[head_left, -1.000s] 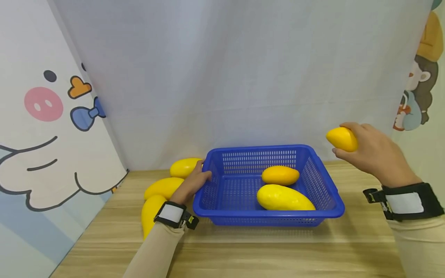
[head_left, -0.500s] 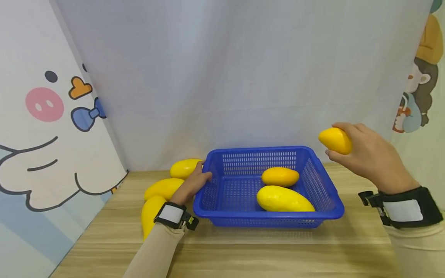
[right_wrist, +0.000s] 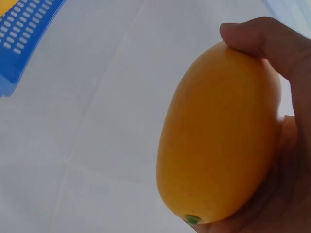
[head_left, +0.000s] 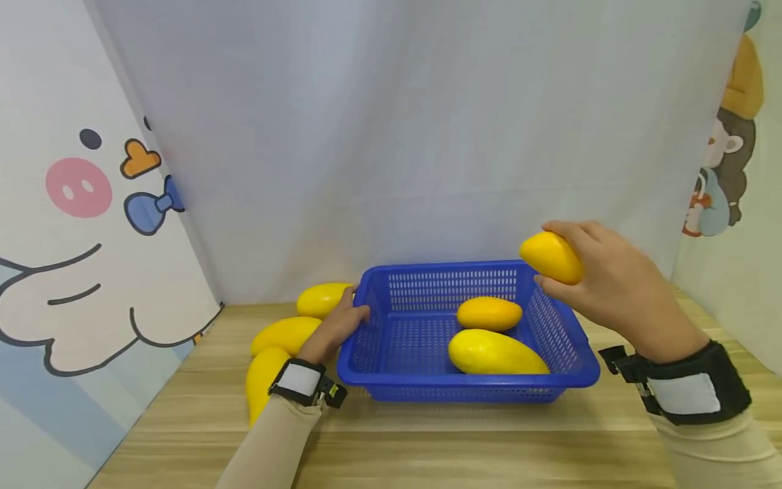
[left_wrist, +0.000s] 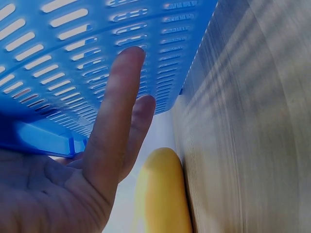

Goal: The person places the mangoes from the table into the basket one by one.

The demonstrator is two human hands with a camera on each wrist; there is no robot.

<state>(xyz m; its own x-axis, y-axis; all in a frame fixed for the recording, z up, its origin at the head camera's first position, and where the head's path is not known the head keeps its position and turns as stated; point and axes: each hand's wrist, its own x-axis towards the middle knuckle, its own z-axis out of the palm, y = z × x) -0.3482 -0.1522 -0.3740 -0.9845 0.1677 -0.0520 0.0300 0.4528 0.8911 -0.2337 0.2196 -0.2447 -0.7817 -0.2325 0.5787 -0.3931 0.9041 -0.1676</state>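
My right hand holds a yellow-orange mango between thumb and fingers, above the right end of a blue plastic basket. In the right wrist view the mango shows a small green stem spot at its lower end. At the basket's left end my left hand grips the rim, thumb over the edge. Seen from the left wrist, its fingers lie along the outside of the slotted wall. Inside the basket, on the right, are an orange-yellow mango and a larger, brighter yellow fruit.
Left of the basket several yellow fruits lie on the wooden table: one at the back, one in the middle, and one in front, partly behind the left forearm. A pale curtain hangs behind the basket.
My right hand has carried the mango leftward, from beyond the basket's right side to over its right end. My left hand stays on the rim, and the fruits in the basket lie as before.
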